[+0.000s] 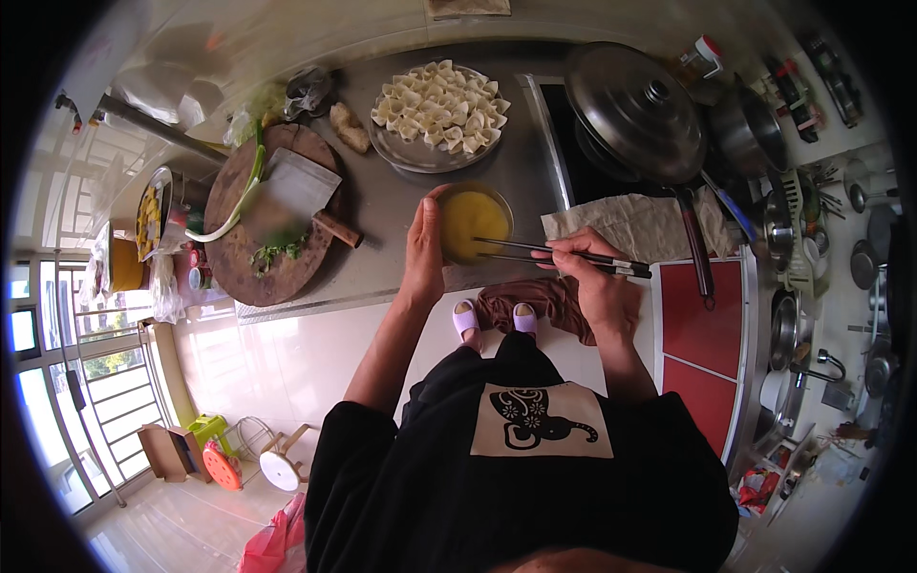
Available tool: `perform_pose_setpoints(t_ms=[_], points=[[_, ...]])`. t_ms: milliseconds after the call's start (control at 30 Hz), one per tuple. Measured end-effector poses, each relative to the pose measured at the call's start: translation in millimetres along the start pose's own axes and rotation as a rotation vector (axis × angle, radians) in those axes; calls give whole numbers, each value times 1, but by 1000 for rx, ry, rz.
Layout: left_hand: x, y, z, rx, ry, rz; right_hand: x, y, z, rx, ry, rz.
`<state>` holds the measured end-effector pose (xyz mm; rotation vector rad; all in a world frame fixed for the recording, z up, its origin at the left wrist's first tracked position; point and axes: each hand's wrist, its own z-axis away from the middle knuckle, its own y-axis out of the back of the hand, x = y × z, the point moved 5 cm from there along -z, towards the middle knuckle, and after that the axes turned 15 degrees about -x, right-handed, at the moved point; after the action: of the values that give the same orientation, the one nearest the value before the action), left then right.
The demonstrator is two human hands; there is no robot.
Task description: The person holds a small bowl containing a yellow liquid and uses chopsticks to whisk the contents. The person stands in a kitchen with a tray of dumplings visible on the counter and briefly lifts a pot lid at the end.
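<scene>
My left hand [427, 247] grips the side of a metal bowl [507, 209] at the counter's front. Yellow beaten egg [469, 220] fills part of the bowl. In my right hand [584, 265] is a pair of dark chopsticks [519, 247], their tips over or in the egg; the exact depth cannot be seen. Behind the bowl stands a round metal plate [401, 159] heaped with folded wontons [440, 107]. To the left, a round wooden chopping board [286, 283] carries a cleaver [304, 179], a green onion stalk [251, 186] and chopped greens [279, 252].
A lidded wok [634, 107] sits on the stove at the right, its long handle [695, 247] reaching past the counter edge. A folded cloth [616, 222] lies before it. Ginger root [349, 129] rests between board and plate. Stools [281, 465] stand on the floor at left.
</scene>
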<state>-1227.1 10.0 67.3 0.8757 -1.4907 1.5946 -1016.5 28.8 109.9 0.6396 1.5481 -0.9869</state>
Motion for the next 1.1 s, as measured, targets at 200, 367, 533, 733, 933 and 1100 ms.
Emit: perform_pose_setpoints(t_ms=[200,367,533,733,933,1100], points=[[0,0,0,-25,8,3,7,5,-2,59,-3,-21],[0,-1,0,-55,-9,17,21,14,-9,117,-42,-128],[-1,1,0,-51,2,36,15,12,-7,148,3,-134],[-5,4,0,-51,-10,39,7,8,-5,117,11,-91],[0,1,3,-66,-10,45,4,4,1,102,52,-99],[-4,4,3,-28,11,23,13,3,2,-14,-41,-152]])
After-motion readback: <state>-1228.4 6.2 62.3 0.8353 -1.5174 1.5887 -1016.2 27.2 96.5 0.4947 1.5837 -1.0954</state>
